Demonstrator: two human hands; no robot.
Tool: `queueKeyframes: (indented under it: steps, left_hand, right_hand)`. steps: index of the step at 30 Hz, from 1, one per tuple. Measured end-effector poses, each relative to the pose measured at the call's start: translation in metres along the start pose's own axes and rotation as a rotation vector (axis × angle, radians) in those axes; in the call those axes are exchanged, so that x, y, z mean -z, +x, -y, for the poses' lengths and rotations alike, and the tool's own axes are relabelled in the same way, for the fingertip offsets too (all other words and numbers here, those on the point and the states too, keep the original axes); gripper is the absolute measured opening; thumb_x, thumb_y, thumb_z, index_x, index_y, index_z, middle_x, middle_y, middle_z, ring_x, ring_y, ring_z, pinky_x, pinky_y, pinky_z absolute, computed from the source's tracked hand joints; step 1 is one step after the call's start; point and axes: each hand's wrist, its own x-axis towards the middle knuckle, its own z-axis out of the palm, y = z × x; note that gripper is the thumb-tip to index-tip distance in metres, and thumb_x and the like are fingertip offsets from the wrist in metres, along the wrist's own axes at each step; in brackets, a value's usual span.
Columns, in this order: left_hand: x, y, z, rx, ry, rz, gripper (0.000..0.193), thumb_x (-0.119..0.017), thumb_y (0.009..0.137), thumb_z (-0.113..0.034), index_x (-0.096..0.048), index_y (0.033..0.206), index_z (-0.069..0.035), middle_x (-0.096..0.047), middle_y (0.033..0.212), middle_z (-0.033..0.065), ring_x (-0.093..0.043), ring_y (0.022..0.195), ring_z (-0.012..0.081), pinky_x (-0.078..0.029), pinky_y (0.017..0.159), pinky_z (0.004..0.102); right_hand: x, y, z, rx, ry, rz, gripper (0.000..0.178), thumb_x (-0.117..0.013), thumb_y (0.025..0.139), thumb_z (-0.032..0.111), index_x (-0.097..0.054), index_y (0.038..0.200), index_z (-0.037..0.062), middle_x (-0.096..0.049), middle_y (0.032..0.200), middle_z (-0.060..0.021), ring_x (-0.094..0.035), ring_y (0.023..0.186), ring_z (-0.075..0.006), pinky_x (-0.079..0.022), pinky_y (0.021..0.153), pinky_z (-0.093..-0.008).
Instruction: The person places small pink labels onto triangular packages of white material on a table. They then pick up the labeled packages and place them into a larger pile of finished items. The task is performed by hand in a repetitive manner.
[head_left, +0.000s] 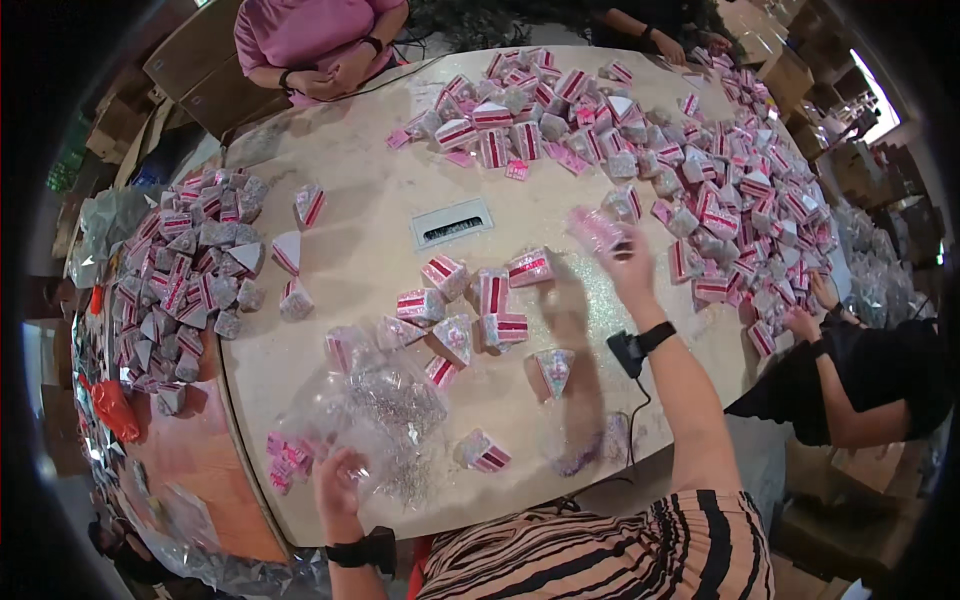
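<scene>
My left hand (pixel 340 482), at the lower left of the table, is closed on the edge of a crumpled clear plastic bag (pixel 395 400). Silvery glitter shows in and around the bag. Small pink tags (pixel 288 458) lie beside that hand. Farther out, my right hand (pixel 628 262) is partly smeared by motion, with a blurred pink-and-white cake-slice ornament (pixel 597 230) at its fingers. Between my hands lie several cake-slice ornaments (pixel 493 292), white and sparkly with pink and red layers. One slice (pixel 553 372) stands apart near my right forearm.
Large heaps of cake slices cover the far right (pixel 715 200) and the left edge (pixel 180 270). A rectangular slotted plate (pixel 452 226) is set in the tabletop (pixel 350 230). A cable (pixel 637 420) hangs from my right wrist strap. Other people's hands are at the far edge and right side.
</scene>
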Motion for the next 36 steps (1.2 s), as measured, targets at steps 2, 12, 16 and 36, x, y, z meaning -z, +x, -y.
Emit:
queueKeyframes:
  steps: [2, 12, 16, 36]
  left_hand:
    - [-0.007, 0.004, -0.008, 0.019, 0.047, 0.076, 0.044, -0.055, 0.081, -0.007, -0.044, 0.123, -0.009, -0.060, 0.084, 0.0059, -0.059, 0.077, 0.0181, -0.050, 0.072, 0.0350]
    - [0.012, 0.016, -0.002, 0.134, 0.015, 0.106, 0.022, -0.055, 0.085, -0.019, -0.058, 0.100, -0.004, -0.061, 0.085, 0.0052, -0.058, 0.080, 0.0202, -0.045, 0.078, 0.0352]
    - [-0.004, 0.012, -0.005, 0.143, 0.077, 0.213, 0.020, -0.057, 0.083, -0.022, -0.059, 0.094, -0.005, -0.061, 0.084, 0.0052, -0.057, 0.081, 0.0191, -0.044, 0.076, 0.0331]
    - [-0.125, 0.033, 0.070, 0.282, 0.446, 0.370, 0.018, -0.062, 0.077, -0.014, -0.057, 0.091, -0.005, -0.061, 0.082, 0.0049, -0.058, 0.077, 0.0179, -0.046, 0.069, 0.0339]
  right_hand:
    - [0.060, 0.042, -0.070, 0.276, 0.181, -0.481, 0.066, -0.076, 0.070, 0.021, -0.044, 0.124, -0.0006, -0.055, 0.111, -0.0159, -0.054, 0.102, -0.0185, -0.044, 0.087, -0.0304]
    - [-0.027, -0.127, -0.043, -0.058, -0.278, 0.570, 0.094, -0.075, 0.069, 0.034, -0.023, 0.141, 0.0037, -0.064, 0.097, -0.0192, -0.064, 0.084, -0.0269, -0.052, 0.075, -0.0363]
    - [-0.049, -0.108, -0.001, -0.105, -0.189, 0.415, 0.076, -0.071, 0.070, 0.030, -0.038, 0.132, 0.0030, -0.049, 0.120, -0.0251, -0.056, 0.098, -0.0342, -0.046, 0.085, -0.0397]
    - [0.076, -0.134, -0.080, -0.241, 0.034, -0.180, 0.021, -0.061, 0.078, 0.018, -0.065, 0.088, -0.0005, -0.065, 0.083, -0.0148, -0.062, 0.077, -0.0247, -0.048, 0.070, -0.0338]
